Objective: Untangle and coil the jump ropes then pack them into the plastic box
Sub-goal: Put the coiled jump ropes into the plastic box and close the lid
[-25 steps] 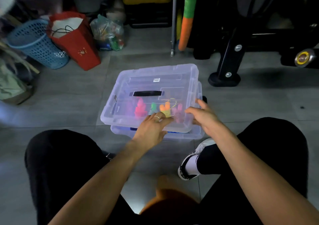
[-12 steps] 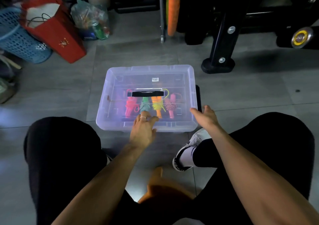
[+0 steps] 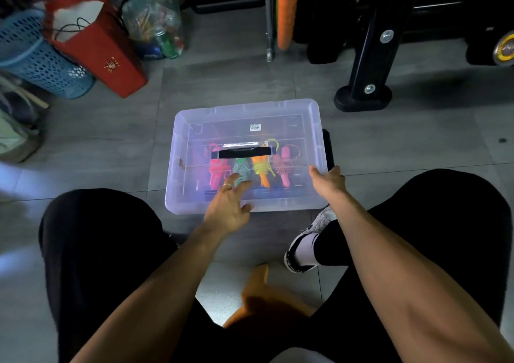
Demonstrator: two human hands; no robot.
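A clear plastic box (image 3: pixel 192 129) with its lid on stands on the grey tiled floor in front of my knees. A black handle (image 3: pixel 244 152) runs across the lid. Through the lid I see several coiled jump ropes side by side: pink (image 3: pixel 215 166), green (image 3: pixel 241 168), orange with yellow cord (image 3: pixel 261 168) and a pale pink one (image 3: pixel 285 165). My left hand (image 3: pixel 229 205) lies flat on the lid's near edge, fingers spread. At the lid's near right corner my right hand (image 3: pixel 329 180) rests with straight fingers.
A blue mesh basket (image 3: pixel 36 56), a red paper bag (image 3: pixel 103 48) and a plastic bag of bottles (image 3: pixel 155 31) stand at the back left. Black exercise equipment (image 3: pixel 367 65) with a foot fills the back right. My legs and a white shoe (image 3: pixel 308 240) flank the box.
The lid, first held tilted and askew over the box, now sits flat and aligned on it. Both hands stay at its near edge.
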